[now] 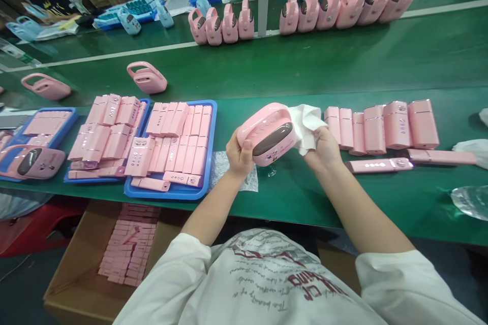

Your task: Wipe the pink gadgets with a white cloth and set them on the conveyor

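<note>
Left grip clasps a pink case by its left end, right grip pinches white cloth at its right end; looks like wiping, next move calls for a steady left hold. Case is above the counter, between blue tray and pink boxes, long axis slanting up rightward, dark window toward camera.

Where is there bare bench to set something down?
Green tabletop lies bare in front of the lying pink bars, between the right forearm and the clear plastic. A smaller patch sits behind the mesh sheet, between the rightmost blue tray and the held pink device. Crowded: that tray and the standing pink blocks.
</note>
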A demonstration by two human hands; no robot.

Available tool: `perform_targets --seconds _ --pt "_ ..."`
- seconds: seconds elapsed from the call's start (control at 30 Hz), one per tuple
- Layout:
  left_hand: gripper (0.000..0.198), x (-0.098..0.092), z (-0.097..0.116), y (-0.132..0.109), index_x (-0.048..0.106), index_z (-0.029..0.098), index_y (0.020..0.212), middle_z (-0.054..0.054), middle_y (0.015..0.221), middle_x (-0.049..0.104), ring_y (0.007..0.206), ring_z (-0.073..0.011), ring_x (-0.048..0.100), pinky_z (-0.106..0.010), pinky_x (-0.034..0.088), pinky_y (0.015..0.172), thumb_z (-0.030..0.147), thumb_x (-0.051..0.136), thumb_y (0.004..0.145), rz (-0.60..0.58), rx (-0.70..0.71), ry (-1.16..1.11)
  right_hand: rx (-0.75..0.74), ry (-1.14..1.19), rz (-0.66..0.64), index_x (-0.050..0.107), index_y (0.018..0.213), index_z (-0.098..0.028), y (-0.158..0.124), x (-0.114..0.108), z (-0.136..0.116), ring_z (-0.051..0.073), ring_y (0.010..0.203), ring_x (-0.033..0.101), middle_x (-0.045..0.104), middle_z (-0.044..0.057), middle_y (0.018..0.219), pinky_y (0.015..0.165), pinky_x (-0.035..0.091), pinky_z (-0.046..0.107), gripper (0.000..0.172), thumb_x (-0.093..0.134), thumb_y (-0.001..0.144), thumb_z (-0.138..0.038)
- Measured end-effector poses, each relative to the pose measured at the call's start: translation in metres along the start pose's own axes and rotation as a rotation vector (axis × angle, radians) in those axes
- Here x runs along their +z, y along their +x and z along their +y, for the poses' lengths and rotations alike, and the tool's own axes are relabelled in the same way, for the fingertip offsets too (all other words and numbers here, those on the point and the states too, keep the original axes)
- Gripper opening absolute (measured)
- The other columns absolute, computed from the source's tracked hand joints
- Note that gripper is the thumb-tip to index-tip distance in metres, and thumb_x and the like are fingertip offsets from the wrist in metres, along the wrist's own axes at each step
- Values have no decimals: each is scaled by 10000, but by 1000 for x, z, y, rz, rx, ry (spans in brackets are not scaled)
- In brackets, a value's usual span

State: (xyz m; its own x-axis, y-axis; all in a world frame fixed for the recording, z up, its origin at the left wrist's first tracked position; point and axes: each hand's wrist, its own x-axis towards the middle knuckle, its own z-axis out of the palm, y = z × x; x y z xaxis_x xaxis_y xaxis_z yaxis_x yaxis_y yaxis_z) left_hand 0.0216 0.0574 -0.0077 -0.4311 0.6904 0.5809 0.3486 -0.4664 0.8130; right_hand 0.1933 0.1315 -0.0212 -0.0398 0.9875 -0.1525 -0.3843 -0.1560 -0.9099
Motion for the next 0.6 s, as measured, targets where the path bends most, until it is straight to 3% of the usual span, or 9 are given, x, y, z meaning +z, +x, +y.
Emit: perform_targets --seconds 0.1,0.2,0.27,0.43,0.6 --pt "546 0 0 2 679 201 996 -70 887 696 847 -211 643 -345 508 788 664 413 882 14 28 -3 14 -28 -15 615 1100 -207 -5 0 -2 273 1038 675 710 76 1034 860 594 433 400 556 715 -297" --pt "548 -1 6 5 695 192 979 -69 871 705 849 -208 647 -334 499 798 655 416 890 -28 -26 -21 -153 -43 55 613 1085 -229 -13 1 -12 257 1147 627 698 78 1073 898 584 409 372 550 802 -462" --pt "541 0 11 7 710 186 950 -74 890 715 868 -208 652 -321 492 800 640 421 899 -116 -110 -39 -269 -70 49 630 1047 -228 -21 4 -18 256 1145 628 699 82 1054 894 584 405 409 531 833 -562" --pt "582 2 22 5 723 175 916 -77 845 709 778 -201 640 -304 476 721 678 434 873 -407 -239 -91 -355 -243 -192 686 1027 -245 -37 1 -15 286 1153 624 714 72 1006 974 545 426 460 539 847 -642" --pt "658 3 25 4 703 150 801 -63 677 643 627 -179 566 -297 428 590 738 410 841 -576 -266 -42 -421 -386 -357 686 1137 -210 -36 -7 -27 296 1184 602 699 106 1111 1033 499 445 805 274 827 -827"
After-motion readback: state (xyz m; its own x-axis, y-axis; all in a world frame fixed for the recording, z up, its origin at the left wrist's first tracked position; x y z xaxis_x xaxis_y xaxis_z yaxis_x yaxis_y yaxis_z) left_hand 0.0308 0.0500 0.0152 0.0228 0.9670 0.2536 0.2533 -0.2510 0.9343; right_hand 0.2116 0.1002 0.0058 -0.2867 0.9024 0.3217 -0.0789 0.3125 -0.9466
